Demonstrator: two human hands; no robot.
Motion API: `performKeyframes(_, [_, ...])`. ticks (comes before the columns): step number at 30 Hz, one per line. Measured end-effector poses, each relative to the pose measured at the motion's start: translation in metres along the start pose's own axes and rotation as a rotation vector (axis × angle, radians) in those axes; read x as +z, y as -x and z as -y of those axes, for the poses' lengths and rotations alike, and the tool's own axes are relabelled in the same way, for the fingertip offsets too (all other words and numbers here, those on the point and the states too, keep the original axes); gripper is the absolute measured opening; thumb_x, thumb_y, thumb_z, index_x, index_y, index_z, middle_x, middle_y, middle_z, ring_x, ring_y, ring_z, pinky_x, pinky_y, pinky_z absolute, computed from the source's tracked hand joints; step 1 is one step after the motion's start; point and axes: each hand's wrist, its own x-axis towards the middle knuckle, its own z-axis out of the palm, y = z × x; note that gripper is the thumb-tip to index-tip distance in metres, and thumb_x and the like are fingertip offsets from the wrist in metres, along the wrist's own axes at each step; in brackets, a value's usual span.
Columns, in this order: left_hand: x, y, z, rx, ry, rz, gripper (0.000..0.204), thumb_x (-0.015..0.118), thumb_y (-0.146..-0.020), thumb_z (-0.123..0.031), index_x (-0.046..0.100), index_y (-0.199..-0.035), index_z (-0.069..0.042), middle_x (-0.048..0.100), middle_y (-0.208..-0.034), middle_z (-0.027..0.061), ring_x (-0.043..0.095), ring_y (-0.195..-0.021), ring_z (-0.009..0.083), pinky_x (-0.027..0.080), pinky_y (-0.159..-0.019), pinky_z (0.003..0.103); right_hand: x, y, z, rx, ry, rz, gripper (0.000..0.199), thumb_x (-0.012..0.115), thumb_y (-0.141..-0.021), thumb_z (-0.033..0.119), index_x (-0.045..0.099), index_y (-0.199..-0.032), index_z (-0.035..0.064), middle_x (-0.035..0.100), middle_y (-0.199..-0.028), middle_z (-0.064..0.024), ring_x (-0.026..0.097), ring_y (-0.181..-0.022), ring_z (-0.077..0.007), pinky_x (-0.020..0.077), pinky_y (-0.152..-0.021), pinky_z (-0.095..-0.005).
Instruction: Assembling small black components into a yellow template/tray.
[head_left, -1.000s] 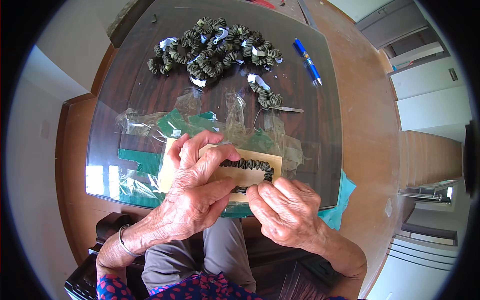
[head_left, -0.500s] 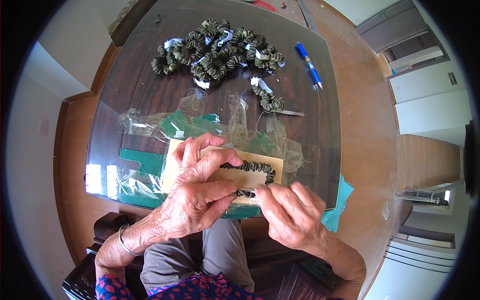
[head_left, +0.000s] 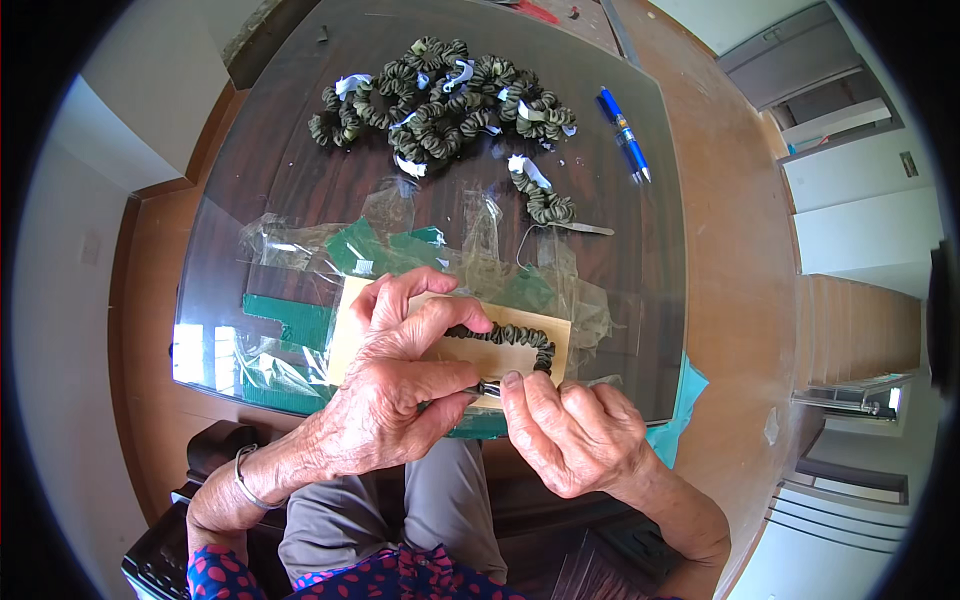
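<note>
A dark olive gathered scrunchie [head_left: 520, 335] lies as a loop over a pale wooden board [head_left: 492, 355] at the table's near edge. My left hand [head_left: 392, 385] rests over the board's left part, its thumb and fingers closed on the scrunchie's near side. Close beside those fingertips, my right hand [head_left: 578, 430] pinches the same near strand by the board's lower edge. The fingers hide part of the loop, and whether a small tool is between them cannot be made out.
Beyond the board is a pile of dark olive scrunchies [head_left: 430, 140] with white tags. One separate scrunchie [head_left: 550, 208] lies near small thread snips [head_left: 588, 229]. A blue pen [head_left: 625, 135] is at the right. Clear tape and green tape [head_left: 290, 318] cover the table's near part.
My right hand has shifted slightly left and down, its fingers now closer to my left fingertips. The left hand keeps its hold on the scrunchie.
</note>
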Motion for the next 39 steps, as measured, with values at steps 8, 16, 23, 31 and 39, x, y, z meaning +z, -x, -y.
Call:
performKeyframes(8, [-0.003, 0.000, -0.004, -0.012, -0.053, 0.002, 0.032, 0.079, -0.052, -0.012, 0.072, -0.083, -0.010, 0.056, -0.123, 0.0075, 0.044, -0.124, 0.0367, 0.030, -0.101, 0.053, 0.007, 0.006, -0.002, -0.026, -0.026, -0.064, 0.024, 0.065, -0.071, 0.013, 0.069, -0.093, 0.0039, 0.062, -0.083, -0.0023, 0.048, -0.059, -0.0110, 0.0324, -0.051, -0.0252])
performKeyframes(16, [0.000, 0.001, -0.007, 0.059, -0.115, 0.017, 0.032, 0.079, -0.051, -0.009, 0.072, -0.083, -0.011, 0.054, -0.123, 0.0088, 0.043, -0.124, 0.0378, 0.028, -0.102, 0.060, 0.006, -0.002, -0.005, 0.004, -0.136, -0.074, 0.024, 0.066, -0.068, 0.013, 0.069, -0.090, 0.0033, 0.062, -0.080, -0.0033, 0.050, -0.059, -0.0115, 0.0317, -0.048, -0.0247])
performKeyframes(23, [0.004, 0.004, -0.002, 0.093, -0.100, -0.059, 0.031, 0.079, -0.050, -0.011, 0.071, -0.081, -0.008, 0.058, -0.119, 0.0077, 0.046, -0.121, 0.0375, 0.027, -0.103, 0.062, 0.018, -0.008, 0.001, 0.256, -0.440, -0.136, 0.021, 0.067, -0.061, 0.000, 0.067, -0.082, 0.0010, 0.062, -0.075, -0.0044, 0.052, -0.057, -0.0158, 0.0394, -0.048, -0.0290])
performKeyframes(31, [0.000, 0.004, -0.009, 0.104, -0.216, -0.059, 0.031, 0.077, -0.051, -0.014, 0.069, -0.080, -0.008, 0.059, -0.118, 0.0080, 0.048, -0.119, 0.0369, 0.025, -0.105, 0.061, 0.008, -0.005, 0.006, 0.127, -0.184, -0.145, 0.023, 0.065, -0.065, 0.009, 0.067, -0.087, 0.0022, 0.062, -0.076, -0.0045, 0.051, -0.055, -0.0145, 0.0385, -0.047, -0.0268])
performKeyframes(39, [0.010, 0.015, -0.011, 0.118, -0.353, -0.224, 0.039, 0.077, -0.051, -0.015, 0.068, -0.087, -0.006, 0.058, -0.118, 0.0084, 0.051, -0.115, 0.0339, 0.021, -0.108, 0.059, 0.009, -0.006, 0.012, 0.525, -0.678, -0.093, 0.024, 0.066, -0.062, -0.009, 0.064, -0.084, 0.0008, 0.059, -0.070, -0.0064, 0.056, -0.058, -0.0236, 0.0441, -0.052, -0.0340])
